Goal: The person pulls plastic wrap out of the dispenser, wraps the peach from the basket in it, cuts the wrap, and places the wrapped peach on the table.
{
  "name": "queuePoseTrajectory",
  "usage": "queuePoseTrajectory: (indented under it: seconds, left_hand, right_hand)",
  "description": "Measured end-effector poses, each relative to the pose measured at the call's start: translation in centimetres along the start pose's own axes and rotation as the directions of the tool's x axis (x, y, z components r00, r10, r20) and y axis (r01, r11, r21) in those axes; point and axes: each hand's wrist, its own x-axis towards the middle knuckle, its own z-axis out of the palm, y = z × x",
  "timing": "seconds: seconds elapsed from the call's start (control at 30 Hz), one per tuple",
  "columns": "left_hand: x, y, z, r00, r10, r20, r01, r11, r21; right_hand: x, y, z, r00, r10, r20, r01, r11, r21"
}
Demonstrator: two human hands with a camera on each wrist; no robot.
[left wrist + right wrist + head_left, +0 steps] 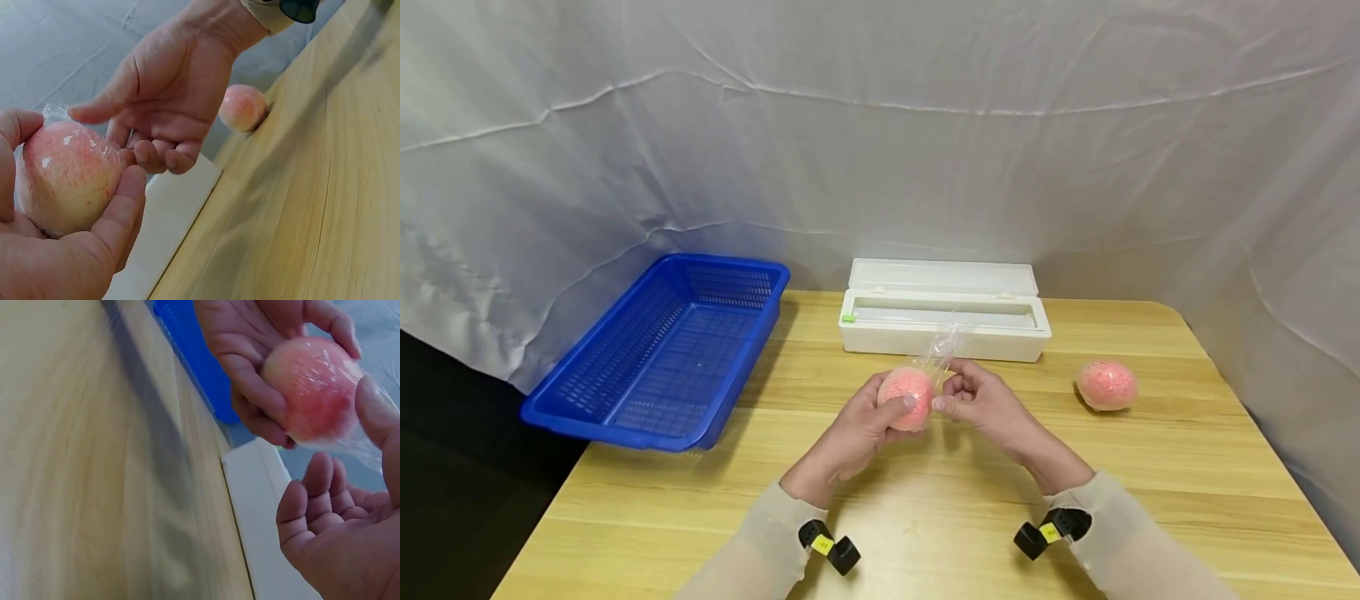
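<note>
A pink and cream peach (904, 398) in clear plastic wrap sits in my left hand (859, 433), thumb on its near side and fingers around it. The plastic wrap (946, 343) gathers into a crinkled tail rising from the peach's upper right. My right hand (992, 414) is close beside the fruit with curled fingers. In the right wrist view, its thumb (374, 415) lies against the film, which stretches between thumb and fingers. Another peach (1107, 386), with a shiny wrapped surface, rests on the table to the right.
Behind the hands stands a white wrap dispenser box (940, 340), lid raised, a roll inside and a green tab at its left. A blue slotted basket (741, 367) occupies the table's left side. A pale curtain (925, 167) hangs behind the wooden table (925, 533).
</note>
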Motion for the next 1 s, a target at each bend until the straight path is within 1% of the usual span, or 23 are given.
queuePoseTrajectory:
  seconds: [0.17,0.27,0.4,0.47,0.5,0.57,0.67,0.7,0.77,0.8,0.87,0.93,1.0]
  left_hand:
    - [0.0,0.2,0.3,0.999,0.007,0.04,-0.007,1.0,-0.017]
    - [0.1,0.3,0.5,1.0,0.007,0.021,-0.006,1.0,-0.008]
    - [0.2,0.2,0.9,1.0,0.018,-0.017,-0.017,0.998,0.065]
    - [0.2,0.1,1.1,0.999,0.027,-0.022,-0.024,0.995,0.102]
    - [0.2,0.1,1.3,0.999,0.031,-0.022,-0.029,0.992,0.12]
    - [0.2,0.0,1.6,0.999,0.037,-0.013,-0.034,0.99,0.136]
    - [0.0,0.1,1.9,1.0,0.031,0.001,-0.031,0.988,0.154]
    - [-0.1,0.1,1.9,1.0,0.027,0.006,-0.027,0.987,0.157]
    - [-0.2,0.3,1.9,1.0,0.018,0.013,-0.02,0.987,0.162]
    - [-0.3,0.3,1.9,1.0,0.013,0.016,-0.015,0.986,0.167]
    - [-0.4,0.4,1.9,1.0,0.009,0.025,-0.013,0.985,0.17]
    - [-0.4,0.4,1.9,0.999,0.017,0.039,-0.023,0.985,0.168]
    - [-0.3,0.2,2.0,0.999,0.038,0.035,-0.045,0.979,0.2]
  right_hand:
    - [0.0,0.2,0.6,0.999,-0.034,-0.007,0.034,0.999,0.029]
    - [-0.1,0.2,0.9,0.999,-0.036,-0.024,0.037,0.999,0.036]
    - [-0.2,-0.3,1.6,0.996,-0.045,-0.072,0.046,0.999,0.009]
    - [-0.1,-0.6,2.0,0.993,-0.049,-0.11,0.047,0.999,-0.015]
    - [0.0,-0.8,2.2,0.989,-0.053,-0.138,0.049,0.998,-0.033]
    - [0.2,-1.1,2.6,0.976,-0.043,-0.212,0.036,0.999,-0.037]
    - [0.4,-1.4,3.0,0.939,-0.015,-0.342,0.017,1.0,0.005]
    - [0.4,-1.5,3.0,0.927,-0.01,-0.376,0.019,1.0,0.021]
    - [0.5,-1.7,3.1,0.909,-0.003,-0.416,0.029,0.998,0.055]
    - [0.5,-1.8,3.1,0.907,-0.007,-0.421,0.038,0.997,0.066]
    - [0.4,-1.8,3.1,0.909,-0.027,-0.416,0.061,0.996,0.069]
    - [0.3,-1.8,3.1,0.912,-0.061,-0.405,0.085,0.996,0.041]
    - [0.2,-1.7,3.1,0.916,-0.097,-0.389,0.107,0.994,0.004]
